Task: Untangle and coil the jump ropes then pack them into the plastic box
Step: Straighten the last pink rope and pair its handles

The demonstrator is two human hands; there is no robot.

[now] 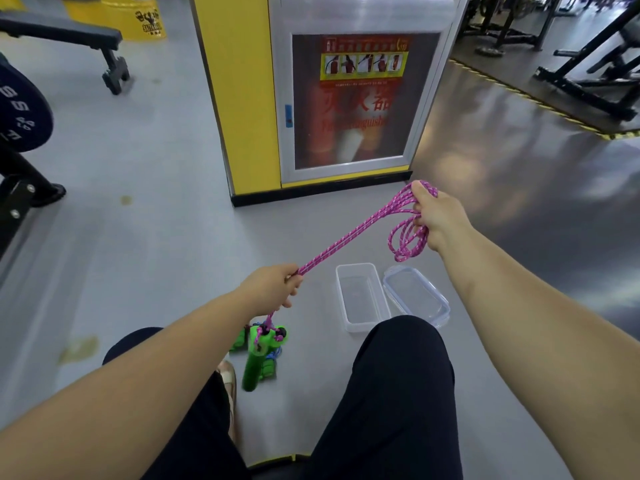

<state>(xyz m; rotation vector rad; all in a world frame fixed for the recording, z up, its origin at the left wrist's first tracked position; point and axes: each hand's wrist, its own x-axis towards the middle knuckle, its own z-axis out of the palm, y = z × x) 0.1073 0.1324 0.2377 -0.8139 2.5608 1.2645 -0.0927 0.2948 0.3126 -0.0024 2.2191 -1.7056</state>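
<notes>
Between left grip (273,289) and right grip (438,216), both grasping it, pink jump rope (349,233) is stretching taut; steady tension is likely keeping loops even.

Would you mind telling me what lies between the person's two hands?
In the head view, several strands of the pink jump rope stretch taut from the left hand to the right hand; behind that stretch is only grey floor.

Bright, even light; floor (519,188) glare (edges warped).
</notes>
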